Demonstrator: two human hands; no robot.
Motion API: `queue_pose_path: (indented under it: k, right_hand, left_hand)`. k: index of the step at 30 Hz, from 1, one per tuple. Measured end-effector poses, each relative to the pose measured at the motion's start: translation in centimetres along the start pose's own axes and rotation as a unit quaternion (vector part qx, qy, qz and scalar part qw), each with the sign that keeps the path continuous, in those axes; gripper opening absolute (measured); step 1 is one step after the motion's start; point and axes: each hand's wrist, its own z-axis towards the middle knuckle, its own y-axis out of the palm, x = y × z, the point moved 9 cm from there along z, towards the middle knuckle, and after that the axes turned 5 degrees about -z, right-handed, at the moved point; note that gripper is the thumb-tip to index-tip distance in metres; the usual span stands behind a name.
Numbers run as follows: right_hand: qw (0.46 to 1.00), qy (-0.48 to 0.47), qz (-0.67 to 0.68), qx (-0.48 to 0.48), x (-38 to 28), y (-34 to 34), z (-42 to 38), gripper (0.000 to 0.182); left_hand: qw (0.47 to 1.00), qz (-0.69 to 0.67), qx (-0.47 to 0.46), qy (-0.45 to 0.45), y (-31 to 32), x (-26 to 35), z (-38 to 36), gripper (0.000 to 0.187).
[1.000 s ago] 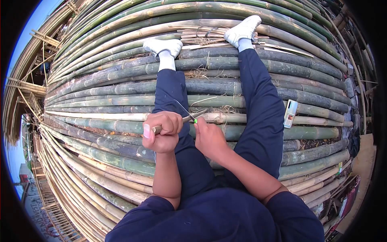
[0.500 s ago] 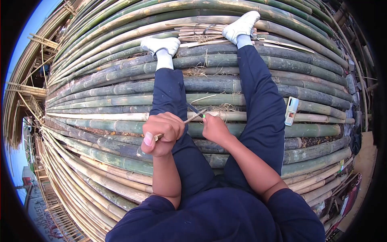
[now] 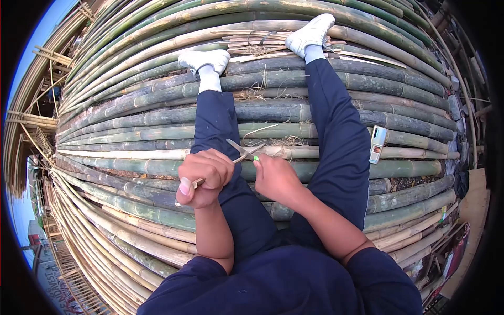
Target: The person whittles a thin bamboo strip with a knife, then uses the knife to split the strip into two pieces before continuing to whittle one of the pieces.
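Observation:
Over my left thigh, my left hand is closed round a thin bamboo strip, whose cut end shows below the thumb. My right hand is closed on a small knife with a green bit at its handle. The knife's blade crosses the strip between my two hands, its tip pointing up and left. Curly shavings lie on the bamboo poles just beyond my right hand.
Bamboo poles lie in rows under my stretched legs. A bundle of split strips lies between my white shoes. A phone rests right of my right leg. Cardboard is at the far right, stacked bamboo at the left.
Both hands have shifted slightly left in view. The knife blade has moved left along the strip, nearer my left hand, and now crosses the strip at a wider angle.

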Motion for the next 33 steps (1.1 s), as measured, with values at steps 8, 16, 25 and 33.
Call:
queue_pose_path:
  k: [8, 16, 25, 33]
  right_hand:
    - [0.999, 0.014, -0.037, -0.036, 1.1, 0.7, 1.0, 0.025]
    - [0.999, -0.013, 0.026, 0.041, 2.6, 1.8, 1.2, 0.023]
    - [0.999, -0.024, 0.016, 0.020, 2.7, 1.9, 1.5, 0.023]
    - [0.998, 0.008, 0.026, 0.057, 3.4, 2.4, 1.0, 0.023]
  left_hand:
    - [1.000, -0.013, -0.023, -0.007, 0.8, 0.0, -0.2, 0.060]
    - [0.999, -0.019, -0.036, -0.021, 1.1, -0.5, 0.3, 0.062]
    - [0.999, -0.023, -0.040, -0.027, 1.4, -1.0, 0.5, 0.061]
    - [0.998, -0.008, -0.054, -0.037, 2.4, -1.7, 1.0, 0.060]
